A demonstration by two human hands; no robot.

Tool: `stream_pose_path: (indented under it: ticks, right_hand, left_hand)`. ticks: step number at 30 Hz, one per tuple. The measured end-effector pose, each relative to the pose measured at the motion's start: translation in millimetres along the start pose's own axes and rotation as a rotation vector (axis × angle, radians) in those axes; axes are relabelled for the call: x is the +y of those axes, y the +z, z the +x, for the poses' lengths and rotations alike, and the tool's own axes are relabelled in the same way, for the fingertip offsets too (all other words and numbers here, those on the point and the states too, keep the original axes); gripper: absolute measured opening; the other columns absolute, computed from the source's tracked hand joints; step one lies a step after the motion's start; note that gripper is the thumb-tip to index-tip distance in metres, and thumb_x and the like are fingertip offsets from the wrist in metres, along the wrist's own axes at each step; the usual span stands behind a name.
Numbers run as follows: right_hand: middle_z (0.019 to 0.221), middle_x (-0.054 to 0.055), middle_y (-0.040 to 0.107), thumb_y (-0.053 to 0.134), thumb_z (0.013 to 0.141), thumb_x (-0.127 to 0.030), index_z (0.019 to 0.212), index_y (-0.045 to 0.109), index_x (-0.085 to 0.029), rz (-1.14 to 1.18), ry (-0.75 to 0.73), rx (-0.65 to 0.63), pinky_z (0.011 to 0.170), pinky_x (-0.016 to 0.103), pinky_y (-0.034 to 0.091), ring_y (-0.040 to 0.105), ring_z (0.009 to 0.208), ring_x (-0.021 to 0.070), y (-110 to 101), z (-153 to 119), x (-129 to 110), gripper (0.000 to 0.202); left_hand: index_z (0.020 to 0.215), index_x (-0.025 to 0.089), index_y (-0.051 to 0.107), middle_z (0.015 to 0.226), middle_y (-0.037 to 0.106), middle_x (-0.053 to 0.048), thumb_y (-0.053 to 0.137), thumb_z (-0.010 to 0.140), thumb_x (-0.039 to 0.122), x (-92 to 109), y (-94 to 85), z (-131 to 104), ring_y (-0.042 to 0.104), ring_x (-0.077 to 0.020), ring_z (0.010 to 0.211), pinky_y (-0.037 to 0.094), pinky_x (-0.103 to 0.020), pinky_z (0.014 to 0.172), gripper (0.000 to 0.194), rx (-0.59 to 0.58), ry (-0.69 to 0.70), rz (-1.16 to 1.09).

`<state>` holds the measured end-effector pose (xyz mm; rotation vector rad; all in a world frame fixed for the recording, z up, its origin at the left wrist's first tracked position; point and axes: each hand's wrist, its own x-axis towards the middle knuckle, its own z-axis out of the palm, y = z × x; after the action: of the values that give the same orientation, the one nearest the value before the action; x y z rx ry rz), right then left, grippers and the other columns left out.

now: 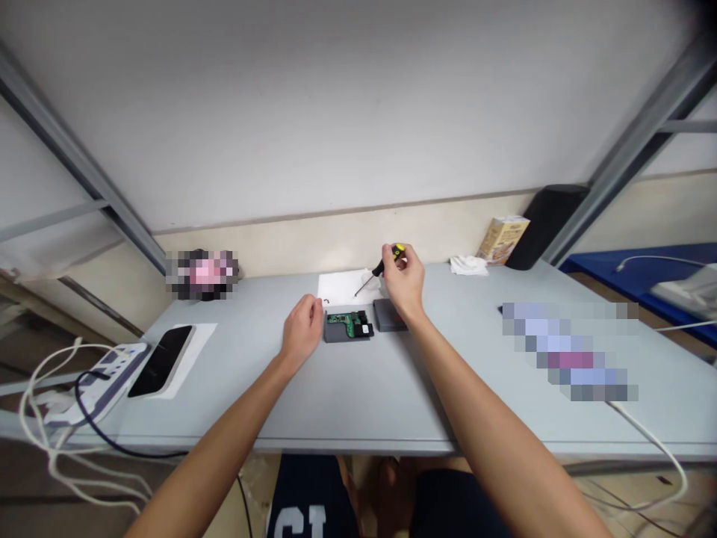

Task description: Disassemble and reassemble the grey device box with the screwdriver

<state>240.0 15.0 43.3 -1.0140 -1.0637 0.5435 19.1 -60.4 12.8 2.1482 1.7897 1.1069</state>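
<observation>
My right hand grips a yellow and black screwdriver, its thin shaft slanting down to the left over a white sheet of paper. Small dark bits lie on the paper's left part. My left hand is closed beside the left edge of a grey case half with a green circuit board in it; what its fingers hold, if anything, is hidden. A second dark grey case part lies just right of the board, partly behind my right hand and wrist.
On the left are a black-screened phone and a power strip with cables. A crumpled tissue, a yellow box and a black cylinder stand at the back right. Blurred items lie left and right.
</observation>
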Motion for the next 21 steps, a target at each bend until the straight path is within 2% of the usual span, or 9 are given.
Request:
stream_pose_path:
  ticks: [3,6,8,12,14,17,21]
  right_hand:
    - [0.073,-0.003,0.052,0.065,0.091,-0.055,0.091,0.063,-0.022,0.047,0.024,-0.021,0.062,0.029,0.041,0.047,0.062,0.0139,1.4,-0.5,-1.6,0.033]
    - [0.074,-0.004,0.052,0.066,0.090,-0.056,0.091,0.062,-0.022,0.087,0.021,-0.036,0.058,0.027,0.040,0.046,0.060,0.0121,2.1,-0.3,-5.9,0.034]
    - [0.072,-0.004,0.051,0.067,0.089,-0.056,0.090,0.062,-0.022,0.093,0.007,-0.033,0.057,0.026,0.040,0.046,0.058,0.0112,2.0,0.0,-9.1,0.035]
    - [0.070,-0.005,0.050,0.066,0.090,-0.055,0.090,0.062,-0.021,0.091,0.000,-0.012,0.055,0.024,0.039,0.046,0.057,0.0104,0.2,0.6,-12.9,0.035]
    - [0.070,-0.005,0.049,0.066,0.090,-0.055,0.089,0.061,-0.021,0.096,0.000,-0.008,0.054,0.024,0.039,0.045,0.056,0.0099,-1.3,1.1,-13.2,0.035]
    - [0.072,-0.005,0.050,0.065,0.090,-0.057,0.090,0.060,-0.022,0.104,0.002,-0.011,0.053,0.024,0.040,0.046,0.054,0.0092,-2.8,2.1,-13.4,0.035]
    - [0.072,-0.005,0.051,0.066,0.090,-0.058,0.090,0.059,-0.022,0.129,0.032,-0.004,0.051,0.023,0.041,0.049,0.053,0.0091,-2.4,2.3,-15.4,0.036]
  left_hand:
    - [0.081,0.024,0.043,0.078,0.050,0.000,0.037,0.109,0.032,0.6,-2.0,1.6,0.051,-0.0182,0.073,0.042,-0.031,0.072,0.030,0.087,0.014,-0.012]
    - [0.091,0.023,0.050,0.093,0.058,-0.004,0.044,0.105,0.026,5.6,-3.3,14.3,0.057,-0.0211,0.089,0.046,-0.034,0.085,0.016,0.165,0.082,-0.009]
    - [0.098,0.023,0.056,0.101,0.064,-0.006,0.052,0.101,0.022,11.8,-1.6,27.8,0.059,-0.0230,0.098,0.047,-0.036,0.091,0.005,0.082,0.150,0.012]
    - [0.096,0.023,0.066,0.097,0.071,-0.005,0.058,0.097,0.021,25.8,7.7,48.7,0.062,-0.0246,0.098,0.049,-0.039,0.093,0.008,-0.093,0.211,0.035]
    - [0.098,0.023,0.069,0.100,0.073,-0.005,0.063,0.094,0.021,30.1,12.5,50.0,0.063,-0.0260,0.102,0.049,-0.041,0.095,0.008,-0.121,0.212,0.046]
    - [0.106,0.023,0.072,0.109,0.075,-0.005,0.067,0.089,0.018,31.4,16.5,44.2,0.063,-0.0281,0.110,0.050,-0.044,0.099,0.018,-0.128,0.181,0.046]
    - [0.110,0.024,0.072,0.115,0.075,-0.005,0.069,0.090,0.022,29.9,18.0,37.6,0.063,-0.0281,0.114,0.049,-0.045,0.102,0.020,-0.114,0.166,0.019]
